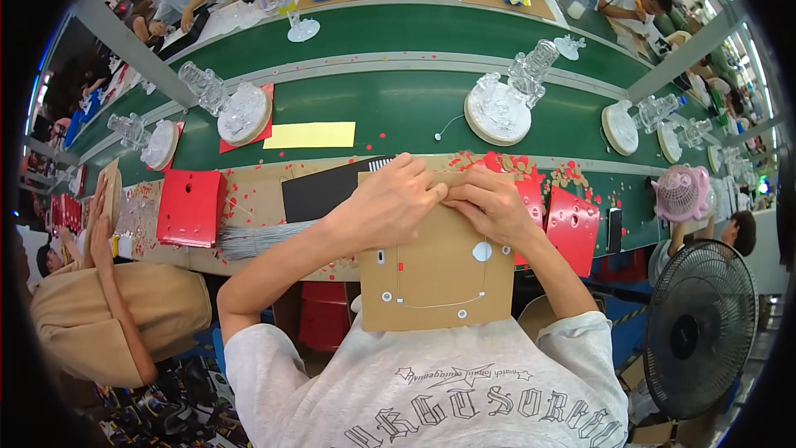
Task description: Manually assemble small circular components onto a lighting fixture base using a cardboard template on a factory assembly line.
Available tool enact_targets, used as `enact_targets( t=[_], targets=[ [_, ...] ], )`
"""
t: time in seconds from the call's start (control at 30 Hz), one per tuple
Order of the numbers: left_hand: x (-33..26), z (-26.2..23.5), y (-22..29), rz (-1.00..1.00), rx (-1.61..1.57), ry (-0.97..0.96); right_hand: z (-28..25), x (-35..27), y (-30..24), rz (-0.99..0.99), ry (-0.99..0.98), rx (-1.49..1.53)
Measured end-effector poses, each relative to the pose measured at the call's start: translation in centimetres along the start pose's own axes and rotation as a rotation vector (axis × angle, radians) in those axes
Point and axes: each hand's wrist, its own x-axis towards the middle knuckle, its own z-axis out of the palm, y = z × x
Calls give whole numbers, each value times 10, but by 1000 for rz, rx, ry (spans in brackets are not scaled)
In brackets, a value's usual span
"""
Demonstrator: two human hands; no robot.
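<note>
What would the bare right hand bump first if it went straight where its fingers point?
Probably the bare left hand, close beside the right hand at the flat brown cardboard panel; whether they already touch is unclear.

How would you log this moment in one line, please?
left hand: on cardboard, top edge | right hand: same edge, alongside | nearby: black sheet, grey wires

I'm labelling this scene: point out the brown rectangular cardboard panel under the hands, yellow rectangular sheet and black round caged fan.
Brown cardboard panel [435,264]: head view, middle of face.
Yellow sheet [309,134]: head view, its middle.
Black caged fan [684,337]: head view, central hub.
</note>
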Motion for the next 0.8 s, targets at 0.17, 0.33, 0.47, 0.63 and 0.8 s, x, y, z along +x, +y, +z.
enact_targets(
  t=[0.17, 0.33, 0.47, 0.63, 0.8],
  targets=[
    [0, 2, -8, 52, 19, -116, 2, 3, 5, -14, -20, 36],
    [-6, 15, 6, 117, 221, -52, -10, 16, 18, -47, -122, 109],
    [-8, 18, 27, 143, 386, -58, -24, 38, 22, 47, -378, 183],
    [-7, 37, 61, -66, 518, 19, -24, 67, 23, 22, -802, 143],
    [-2, 53, 74, -331, 461, 10, -22, 81, 17, 79, -863, 78]
  ],
)
